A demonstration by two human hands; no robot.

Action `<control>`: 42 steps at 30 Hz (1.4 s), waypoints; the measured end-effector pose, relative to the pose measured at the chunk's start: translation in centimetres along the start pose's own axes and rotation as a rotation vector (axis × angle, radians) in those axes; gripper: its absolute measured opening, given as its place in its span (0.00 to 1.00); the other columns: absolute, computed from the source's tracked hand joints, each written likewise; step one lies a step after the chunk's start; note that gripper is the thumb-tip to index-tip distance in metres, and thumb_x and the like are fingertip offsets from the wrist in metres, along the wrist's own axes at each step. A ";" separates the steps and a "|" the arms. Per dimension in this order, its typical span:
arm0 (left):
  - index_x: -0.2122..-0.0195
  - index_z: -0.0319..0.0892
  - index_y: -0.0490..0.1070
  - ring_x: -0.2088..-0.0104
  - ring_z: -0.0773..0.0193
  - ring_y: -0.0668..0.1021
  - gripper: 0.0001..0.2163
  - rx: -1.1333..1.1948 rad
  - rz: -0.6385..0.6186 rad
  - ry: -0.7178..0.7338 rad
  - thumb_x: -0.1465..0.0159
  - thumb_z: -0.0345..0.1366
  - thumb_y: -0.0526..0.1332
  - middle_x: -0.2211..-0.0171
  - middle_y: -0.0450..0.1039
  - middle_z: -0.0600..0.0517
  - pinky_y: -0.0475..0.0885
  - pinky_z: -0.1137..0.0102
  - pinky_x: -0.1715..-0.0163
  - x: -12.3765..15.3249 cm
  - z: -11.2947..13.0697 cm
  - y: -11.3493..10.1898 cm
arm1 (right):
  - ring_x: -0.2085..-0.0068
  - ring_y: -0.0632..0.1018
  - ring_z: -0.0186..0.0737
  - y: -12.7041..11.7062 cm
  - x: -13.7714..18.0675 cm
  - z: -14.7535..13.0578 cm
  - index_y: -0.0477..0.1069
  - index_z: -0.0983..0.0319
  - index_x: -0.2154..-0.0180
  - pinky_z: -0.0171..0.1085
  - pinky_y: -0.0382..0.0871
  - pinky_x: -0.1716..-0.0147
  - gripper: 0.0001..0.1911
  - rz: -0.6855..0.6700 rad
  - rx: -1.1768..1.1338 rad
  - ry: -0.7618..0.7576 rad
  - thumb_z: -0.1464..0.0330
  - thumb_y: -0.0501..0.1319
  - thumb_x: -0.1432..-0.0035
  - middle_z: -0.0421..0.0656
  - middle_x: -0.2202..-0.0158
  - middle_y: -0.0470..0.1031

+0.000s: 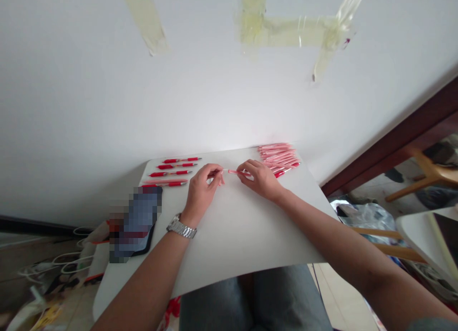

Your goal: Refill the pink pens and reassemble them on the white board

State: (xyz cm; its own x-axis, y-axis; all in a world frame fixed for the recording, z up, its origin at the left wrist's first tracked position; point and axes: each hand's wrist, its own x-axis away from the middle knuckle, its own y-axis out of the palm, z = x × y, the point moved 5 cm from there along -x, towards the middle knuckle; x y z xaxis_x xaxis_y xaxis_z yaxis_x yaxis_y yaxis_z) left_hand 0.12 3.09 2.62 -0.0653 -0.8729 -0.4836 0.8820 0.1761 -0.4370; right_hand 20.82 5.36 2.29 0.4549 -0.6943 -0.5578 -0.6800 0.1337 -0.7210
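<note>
My left hand (204, 188) is closed in a pinch at the pale tip end of a thin pink-red pen refill (233, 171). A small pink strip (222, 179) hangs below those fingertips; I cannot make out what it is. From the other side, my right hand (258, 177) pinches the same refill, its fingers partly hiding the far end. Just beyond the right hand lies a pile of pink refills (279, 152), with red pens (282, 172) at its near edge. Left of my left hand, several red click pens (173, 172) lie in a row, with a pink refill (162, 181) among them.
The white table (236, 235) stands against a wall (214, 92) with yellowed tape (293, 31). A phone (152, 226), partly pixelated, rests at the table's left edge. Cables (71, 259) lie at the left; a wooden chair (386, 243) and plastic bags (372, 216) are at the right.
</note>
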 end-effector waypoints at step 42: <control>0.55 0.46 0.78 0.63 0.62 0.84 0.06 0.035 -0.034 -0.005 0.28 0.39 0.64 0.61 0.81 0.50 0.82 0.63 0.52 0.0 0.4 0.0 | 0.62 0.81 0.38 0.2 0.1 0.2 0.75 0.58 0.53 0.36 0.71 0.63 0.06 -0.045 -0.137 0.082 0.66 0.61 0.27 0.43 0.58 0.81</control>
State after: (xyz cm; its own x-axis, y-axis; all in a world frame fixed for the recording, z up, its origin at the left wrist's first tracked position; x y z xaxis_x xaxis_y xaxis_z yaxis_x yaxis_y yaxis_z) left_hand 0.34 2.88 2.86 -0.0937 -0.8804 -0.4649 0.8949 0.1302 -0.4268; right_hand 20.86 5.47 1.95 0.4418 -0.7537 -0.4866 -0.7345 0.0075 -0.6785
